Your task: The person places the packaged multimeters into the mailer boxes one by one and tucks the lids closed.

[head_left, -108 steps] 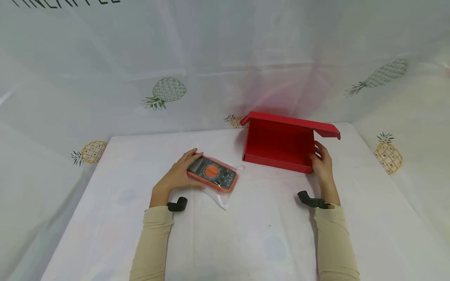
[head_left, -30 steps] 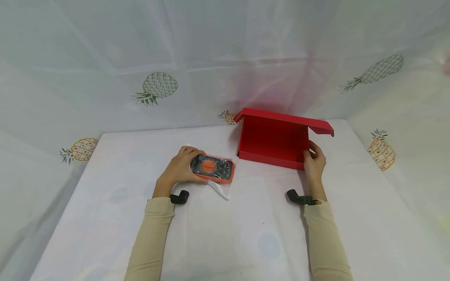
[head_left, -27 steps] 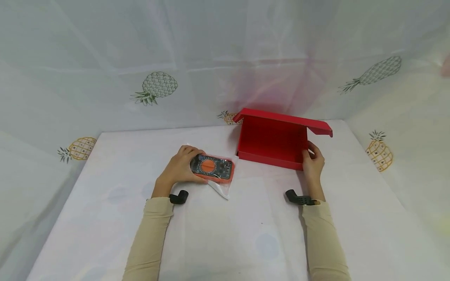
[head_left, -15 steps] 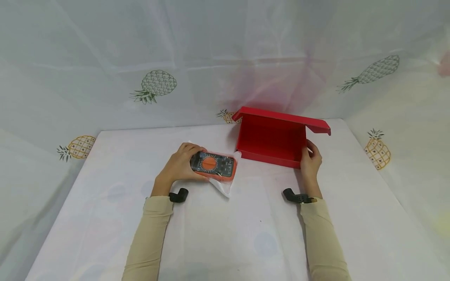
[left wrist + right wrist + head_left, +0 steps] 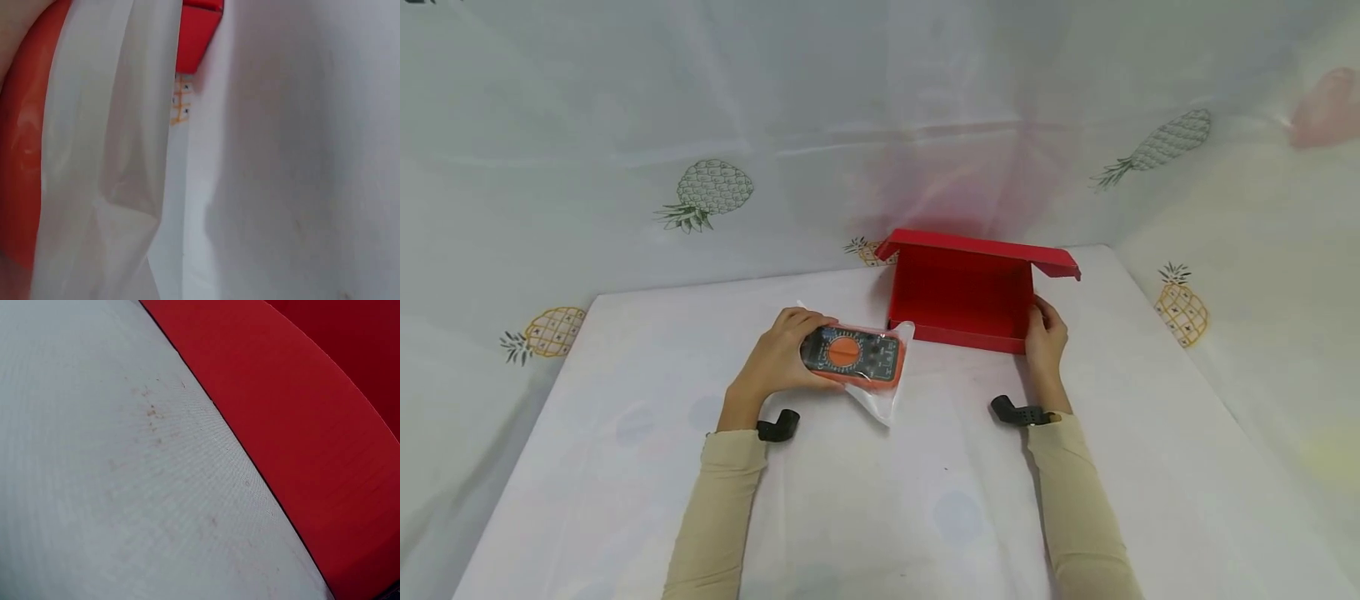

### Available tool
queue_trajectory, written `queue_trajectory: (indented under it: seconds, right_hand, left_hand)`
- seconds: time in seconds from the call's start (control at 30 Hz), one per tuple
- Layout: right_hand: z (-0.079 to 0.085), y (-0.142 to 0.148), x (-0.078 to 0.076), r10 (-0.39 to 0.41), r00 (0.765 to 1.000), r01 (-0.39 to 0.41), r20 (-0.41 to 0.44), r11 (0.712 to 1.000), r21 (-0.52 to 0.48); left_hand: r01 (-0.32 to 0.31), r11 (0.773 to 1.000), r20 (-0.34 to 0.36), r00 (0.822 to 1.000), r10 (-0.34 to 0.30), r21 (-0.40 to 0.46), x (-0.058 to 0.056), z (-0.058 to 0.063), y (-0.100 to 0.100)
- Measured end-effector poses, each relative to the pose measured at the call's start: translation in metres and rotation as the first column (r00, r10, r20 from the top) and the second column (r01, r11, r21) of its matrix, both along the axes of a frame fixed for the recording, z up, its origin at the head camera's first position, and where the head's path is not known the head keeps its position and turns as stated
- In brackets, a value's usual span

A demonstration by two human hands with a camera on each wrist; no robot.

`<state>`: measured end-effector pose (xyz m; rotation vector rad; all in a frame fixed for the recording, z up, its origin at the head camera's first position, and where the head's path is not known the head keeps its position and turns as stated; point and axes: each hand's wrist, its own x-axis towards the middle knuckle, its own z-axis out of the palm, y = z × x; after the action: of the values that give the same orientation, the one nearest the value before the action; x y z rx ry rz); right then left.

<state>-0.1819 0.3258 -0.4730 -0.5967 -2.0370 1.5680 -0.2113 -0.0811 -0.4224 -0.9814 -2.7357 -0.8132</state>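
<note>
My left hand [image 5: 778, 354] grips a digital multimeter [image 5: 871, 353] at its display end, thumb along the near side and fingers over the far side. The meter has a dark face, an orange dial and an orange case, and sits inside a clear plastic bag [image 5: 883, 406]. In the left wrist view the bag [image 5: 112, 131] covers much of the orange case [image 5: 25, 144]. A red cardboard box [image 5: 958, 334] stands with its lid raised, just right of and behind the meter. My right hand [image 5: 1047, 342] holds the box's right side wall, thumb inside.
The box's lid [image 5: 977, 245] leans forward over the box. A white cloth covers the table [image 5: 865, 517], with white pineapple-print sheeting [image 5: 820, 200] close behind and at both sides. In the right wrist view the box's red wall [image 5: 275, 425] meets the white tablecloth.
The multimeter has turned to lie more level and moved nearer the box, with my left hand further around it. My right hand keeps hold of the box. The head view has shifted slightly.
</note>
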Motion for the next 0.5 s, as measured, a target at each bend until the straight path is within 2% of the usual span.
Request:
queue_trajectory:
  seconds: [0.2,0.5]
  right_hand:
    - [0.0,0.001,0.0,0.012,1.0,-0.012,-0.005,1.0,-0.007]
    - [0.0,0.001,0.0,0.017,1.0,-0.017,-0.021,1.0,-0.012]
  left_hand:
    - [0.035,0.999,-0.02,0.999,-0.034,0.036,0.002,0.003,0.013]
    - [0.061,0.997,-0.017,0.998,-0.06,0.038,0.0,0.003,0.037]
